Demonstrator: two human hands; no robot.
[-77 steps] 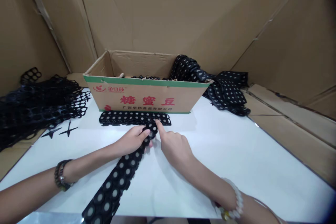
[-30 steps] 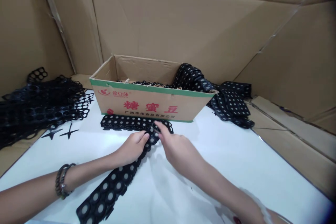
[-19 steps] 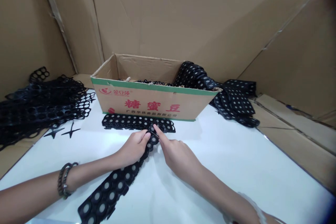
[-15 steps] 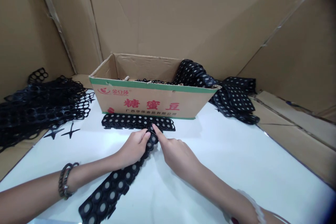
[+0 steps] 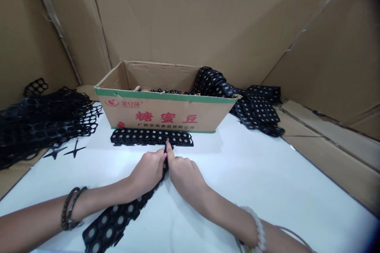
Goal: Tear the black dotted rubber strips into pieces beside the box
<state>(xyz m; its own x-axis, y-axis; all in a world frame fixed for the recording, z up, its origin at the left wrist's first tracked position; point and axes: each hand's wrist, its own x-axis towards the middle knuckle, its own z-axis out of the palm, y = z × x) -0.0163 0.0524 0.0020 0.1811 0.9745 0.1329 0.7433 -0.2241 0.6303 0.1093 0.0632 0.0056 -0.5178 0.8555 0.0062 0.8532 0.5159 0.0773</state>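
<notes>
A long black strip with rows of pale round discs (image 5: 120, 215) runs from the near left up toward the middle of the white table. My left hand (image 5: 145, 176) is closed on its far part, thumb and fingers pinching it. Against the left fingertips is my right hand (image 5: 188, 178), its index finger extended along the strip's far end and its other fingers curled; its thumb is hidden. Just beyond the fingertips lies a flat stack of similar dotted black strips (image 5: 148, 137), along the foot of the cardboard box (image 5: 164, 106).
Black open-ring netting (image 5: 44, 112) is heaped at the left, near two black star-shaped scraps (image 5: 75, 149). More dotted strips (image 5: 258, 108) hang over the box's right end onto the table. Cardboard walls (image 5: 208, 19) enclose the back and sides.
The strip's far end has turned edge-on between my hands, so fewer discs show there. My right hand has come left, closer to my left hand. The view has shifted slightly.
</notes>
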